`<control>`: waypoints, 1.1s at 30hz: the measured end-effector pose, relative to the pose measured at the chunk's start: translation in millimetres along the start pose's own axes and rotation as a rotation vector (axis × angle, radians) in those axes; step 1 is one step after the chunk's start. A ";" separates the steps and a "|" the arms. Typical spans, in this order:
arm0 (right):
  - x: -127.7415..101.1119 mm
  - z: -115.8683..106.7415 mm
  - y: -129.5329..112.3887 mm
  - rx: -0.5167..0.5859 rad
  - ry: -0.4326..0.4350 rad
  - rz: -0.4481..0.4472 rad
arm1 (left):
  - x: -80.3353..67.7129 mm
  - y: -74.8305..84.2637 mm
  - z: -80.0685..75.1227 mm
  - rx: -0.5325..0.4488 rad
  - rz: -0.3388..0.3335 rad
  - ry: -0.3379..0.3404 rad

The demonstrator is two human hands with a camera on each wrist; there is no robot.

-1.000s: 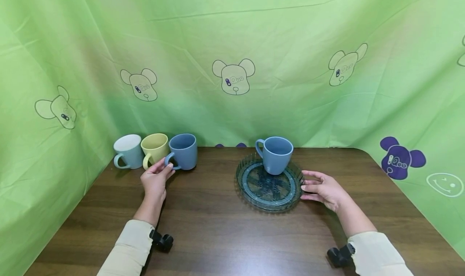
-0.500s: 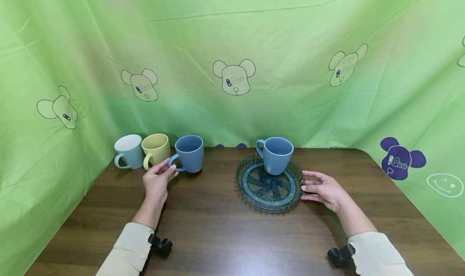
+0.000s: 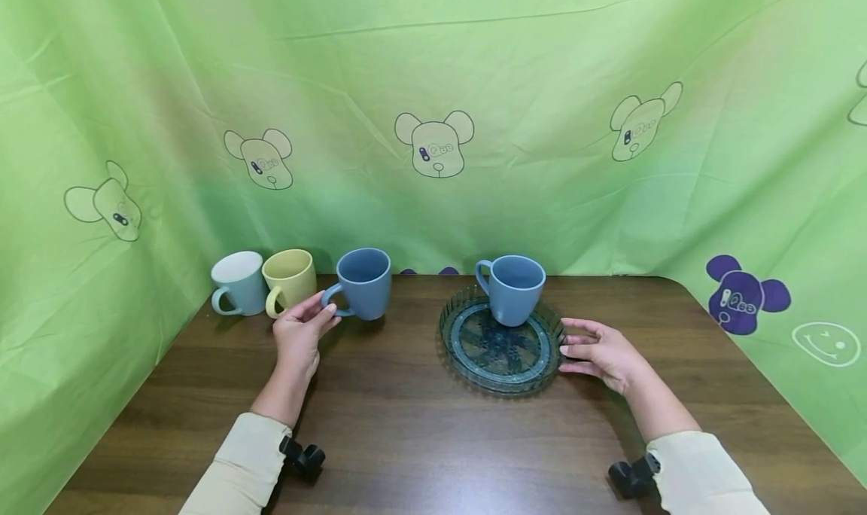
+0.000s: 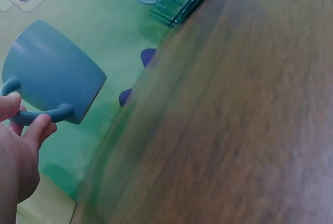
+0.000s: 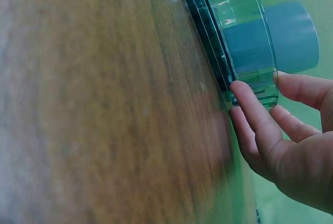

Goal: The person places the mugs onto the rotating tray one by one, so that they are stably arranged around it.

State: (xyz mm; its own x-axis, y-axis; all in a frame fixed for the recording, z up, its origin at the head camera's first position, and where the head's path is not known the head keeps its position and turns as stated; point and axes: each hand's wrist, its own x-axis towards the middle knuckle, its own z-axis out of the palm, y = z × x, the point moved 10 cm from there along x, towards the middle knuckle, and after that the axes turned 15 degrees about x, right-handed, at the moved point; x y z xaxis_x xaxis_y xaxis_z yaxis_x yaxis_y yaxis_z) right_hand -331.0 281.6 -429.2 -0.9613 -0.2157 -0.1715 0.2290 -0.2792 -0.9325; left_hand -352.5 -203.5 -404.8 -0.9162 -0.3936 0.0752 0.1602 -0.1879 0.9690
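A: Where is the held mug, and how is it gripped?

B: The blue mug (image 3: 366, 285) is left of centre in the head view, upright. The left hand (image 3: 298, 338) pinches its handle (image 4: 60, 110) between thumb and fingers, nearly closed up; nothing supports the body. The left wrist view suggests the base is off the table (image 3: 406, 447).

A: So what might go wrong there?

B: With the weight hanging to one side of that pinch, I'd expect the mug could roll or tip if the fingers slacken. The yellow mug (image 3: 290, 274) sits close by, towards the left, beside the pale mug (image 3: 245, 289); a backward swing could knock it.

A: And the right hand (image 3: 606, 357)?

B: Its fingers (image 5: 257, 112) are spread and fairly straight, touching the right side of the glass tray (image 3: 501, 385), right of centre. They don't wrap round it.

A: Any trouble from that?

B: Possibly. A push could slide the tray and jolt the second blue mug (image 3: 515, 293), which stands towards its back. Too low a carry from the left could clip the tray's raised wall.
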 end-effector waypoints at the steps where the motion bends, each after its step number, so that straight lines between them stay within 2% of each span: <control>1: 0.0 0.0 0.0 -0.001 0.000 0.000 | -0.1 0.0 1.6 -0.003 -0.003 -0.004; 15: -0.7 1.2 -0.4 -0.007 0.006 -0.003 | -4.5 4.3 21.6 -0.024 -0.013 -0.056; 26: -1.2 0.6 -0.7 -0.011 0.011 0.003 | -6.3 10.4 37.5 -0.043 0.018 -0.082; 33: -1.1 0.6 -0.9 -0.016 0.015 0.003 | -8.5 11.1 47.2 -0.042 0.003 -0.101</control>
State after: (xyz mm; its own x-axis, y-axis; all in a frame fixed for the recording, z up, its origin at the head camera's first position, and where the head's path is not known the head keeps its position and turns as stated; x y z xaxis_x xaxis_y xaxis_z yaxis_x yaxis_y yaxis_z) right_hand -330.0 281.5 -428.0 -0.9628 -0.2023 -0.1791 0.2297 -0.2638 -0.9368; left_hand -360.3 -159.8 -383.5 -0.9477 -0.3019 0.1034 0.1762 -0.2249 0.9583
